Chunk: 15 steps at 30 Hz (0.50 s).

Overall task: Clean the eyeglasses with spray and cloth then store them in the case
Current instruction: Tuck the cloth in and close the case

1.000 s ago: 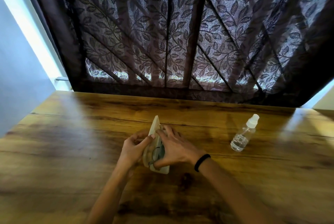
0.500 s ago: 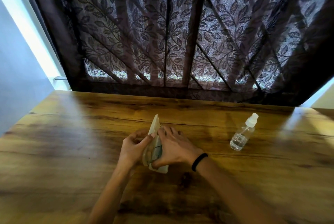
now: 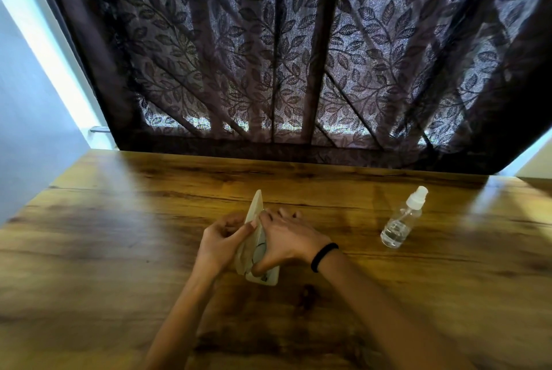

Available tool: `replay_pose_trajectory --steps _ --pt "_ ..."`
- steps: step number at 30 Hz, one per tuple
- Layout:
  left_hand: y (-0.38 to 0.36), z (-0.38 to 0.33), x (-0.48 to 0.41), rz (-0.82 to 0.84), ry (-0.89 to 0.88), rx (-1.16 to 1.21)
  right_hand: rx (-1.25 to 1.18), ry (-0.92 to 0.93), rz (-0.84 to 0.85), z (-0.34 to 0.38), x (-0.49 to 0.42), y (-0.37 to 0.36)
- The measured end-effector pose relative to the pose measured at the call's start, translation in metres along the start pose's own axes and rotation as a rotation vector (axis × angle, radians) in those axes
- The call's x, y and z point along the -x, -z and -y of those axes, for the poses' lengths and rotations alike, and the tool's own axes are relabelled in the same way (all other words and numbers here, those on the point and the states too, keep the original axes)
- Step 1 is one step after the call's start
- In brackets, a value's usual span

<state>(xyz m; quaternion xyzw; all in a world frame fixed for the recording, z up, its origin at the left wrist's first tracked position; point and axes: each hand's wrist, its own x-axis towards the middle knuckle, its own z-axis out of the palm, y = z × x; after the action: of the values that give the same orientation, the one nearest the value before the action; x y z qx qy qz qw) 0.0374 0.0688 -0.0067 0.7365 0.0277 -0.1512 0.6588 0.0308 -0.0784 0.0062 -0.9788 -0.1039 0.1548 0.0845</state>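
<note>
1. At the middle of the bench (image 3: pixel 119 250), a pale case (image 3: pixel 270 278) stands on edge between both hands, with its flap pointing up.
2. Left hand (image 3: pixel 218 244): the fingers pinch the case's left side. Right hand (image 3: pixel 286 241): the fingers curl over the right side, with the thumb at the lower end.
3. The eyeglasses (image 3: pixel 260 250) show partly inside the case. They are probably light, fragile and easily scratched, so they are best held by the frame, not the lenses.
4. The case looks thin and soft, so gentle pressure is advised.
5. The spray bottle (image 3: pixel 398 221) stands well apart, to the right.

Your room was dim, backlit through the curtain (image 3: pixel 298 56) at top. Glare streaked the table (image 3: pixel 89 220); edges bowed and blurred.
</note>
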Motion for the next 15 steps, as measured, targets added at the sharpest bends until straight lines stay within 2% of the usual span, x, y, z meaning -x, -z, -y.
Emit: replay_pose_trajectory --steps 10,15 --pt "-0.002 -0.001 0.000 0.040 -0.014 -0.077 -0.111 -0.018 0.025 -0.009 0.004 -0.001" --pt "0.001 -0.002 0.000 0.107 -0.007 -0.112 -0.453 -0.036 0.029 -0.020 0.006 -0.001"
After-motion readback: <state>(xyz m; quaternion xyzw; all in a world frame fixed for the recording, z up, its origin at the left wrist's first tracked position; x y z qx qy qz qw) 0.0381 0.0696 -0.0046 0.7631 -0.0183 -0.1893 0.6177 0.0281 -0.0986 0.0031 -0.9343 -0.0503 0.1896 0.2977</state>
